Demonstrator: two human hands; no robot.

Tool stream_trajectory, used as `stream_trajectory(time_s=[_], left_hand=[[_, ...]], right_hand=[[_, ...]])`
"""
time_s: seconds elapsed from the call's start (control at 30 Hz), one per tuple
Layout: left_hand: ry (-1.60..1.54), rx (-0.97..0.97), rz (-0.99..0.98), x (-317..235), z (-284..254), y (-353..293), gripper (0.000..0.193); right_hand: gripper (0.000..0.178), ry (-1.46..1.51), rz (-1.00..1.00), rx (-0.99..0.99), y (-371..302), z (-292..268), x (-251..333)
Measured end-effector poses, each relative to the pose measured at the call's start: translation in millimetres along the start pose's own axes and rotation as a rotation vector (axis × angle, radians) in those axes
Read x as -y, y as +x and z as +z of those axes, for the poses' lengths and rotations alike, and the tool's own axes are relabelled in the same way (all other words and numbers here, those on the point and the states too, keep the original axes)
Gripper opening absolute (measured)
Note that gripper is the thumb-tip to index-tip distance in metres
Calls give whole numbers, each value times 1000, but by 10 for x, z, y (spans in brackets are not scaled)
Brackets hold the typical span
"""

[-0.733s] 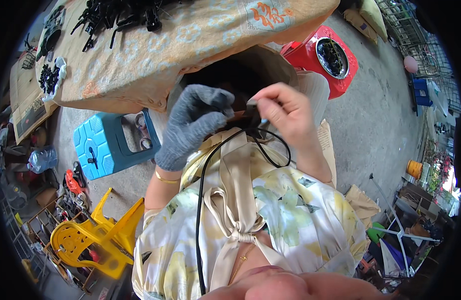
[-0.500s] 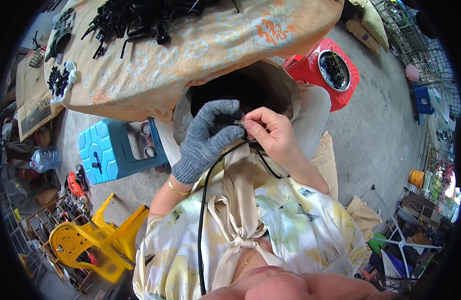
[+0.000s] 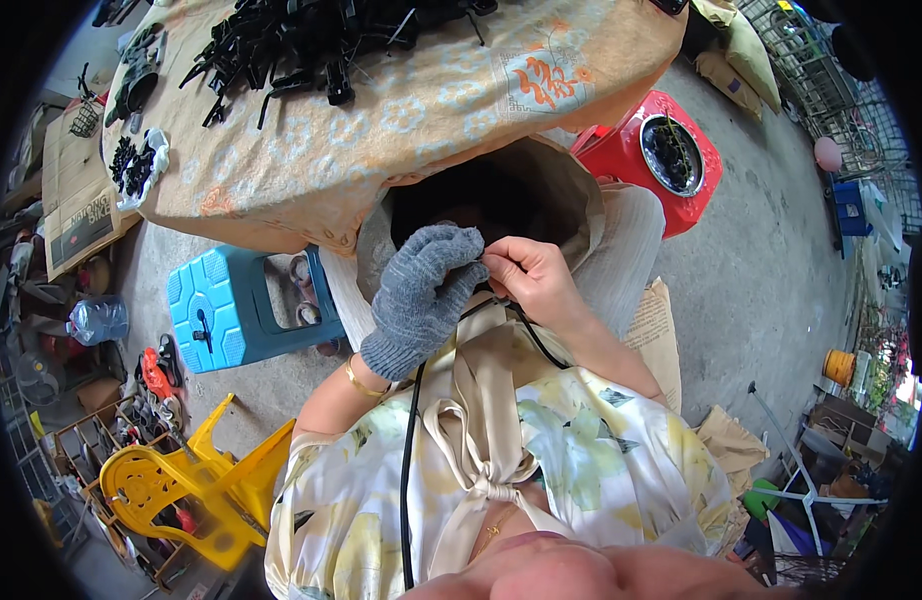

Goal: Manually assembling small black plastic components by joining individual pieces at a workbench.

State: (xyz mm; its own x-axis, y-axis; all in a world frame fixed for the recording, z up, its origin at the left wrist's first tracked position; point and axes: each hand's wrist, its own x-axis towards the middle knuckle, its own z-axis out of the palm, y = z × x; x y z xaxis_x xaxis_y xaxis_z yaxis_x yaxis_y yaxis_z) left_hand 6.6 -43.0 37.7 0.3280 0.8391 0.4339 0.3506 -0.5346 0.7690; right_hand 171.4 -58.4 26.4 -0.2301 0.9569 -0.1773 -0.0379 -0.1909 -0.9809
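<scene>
A grey knit glove covers my left hand (image 3: 427, 290), whose fingers curl over against the fingertips of my right hand. Bare and pinching, my right hand (image 3: 533, 278) meets it in front of my chest. Whatever small dark piece sits between the fingertips is mostly hidden by them. Just beyond both hands gapes an open sack (image 3: 587, 215), dark inside, between my knees. A black cord (image 3: 409, 455) runs up my front and passes beneath the hands. On the cloth-covered table (image 3: 311, 190) ahead lies a heap of black plastic parts (image 3: 291, 50).
A blue stool (image 3: 209, 305) stands left, with a yellow plastic chair (image 3: 166, 490) lower left. To the right of the table is a red stool (image 3: 696, 180) bearing a metal bowl (image 3: 673, 155). A small bag of black pieces (image 3: 136, 168) rests at the table's left end.
My left hand's fingers have closed in toward the right fingertips, hiding the small shiny piece seen between them before. The whole view has shifted slightly.
</scene>
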Motion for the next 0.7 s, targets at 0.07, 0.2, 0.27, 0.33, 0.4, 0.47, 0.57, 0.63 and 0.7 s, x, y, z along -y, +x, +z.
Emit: stream_trajectory(time_s=[0.07,0.2,0.27,0.33,0.4,0.47,0.57,0.63,0.7], left_hand=[[-1,21,-23,8,-1,-49,27],[-635,-42,-405,-69,66,-83,35],[-999,-167,-546,-49,65,-35,39],[-1459,-79,-818,34,8,-8,44],[-1514,-26,-850,60,26,12,42],[-1484,74,-762,91,40,13,41],[-1106,160,-723,19,-40,62,42],[-985,201,-624,-16,-54,64,46],[-874,207,-548,-93,-55,46,49]], right_hand=[[12,54,99,33,-3,-6,-24],[8,-19,-128,-13,-57,-8,-1],[14,-214,-376,-91,-44,-66,134],[18,-242,-362,-96,-48,-78,190],[17,-215,-545,-91,-8,-96,154],[18,-213,-566,-44,31,-137,187],[20,-213,-394,-28,94,-128,277],[22,-179,-267,-45,125,-101,267],[27,-148,-152,-65,153,-70,238]])
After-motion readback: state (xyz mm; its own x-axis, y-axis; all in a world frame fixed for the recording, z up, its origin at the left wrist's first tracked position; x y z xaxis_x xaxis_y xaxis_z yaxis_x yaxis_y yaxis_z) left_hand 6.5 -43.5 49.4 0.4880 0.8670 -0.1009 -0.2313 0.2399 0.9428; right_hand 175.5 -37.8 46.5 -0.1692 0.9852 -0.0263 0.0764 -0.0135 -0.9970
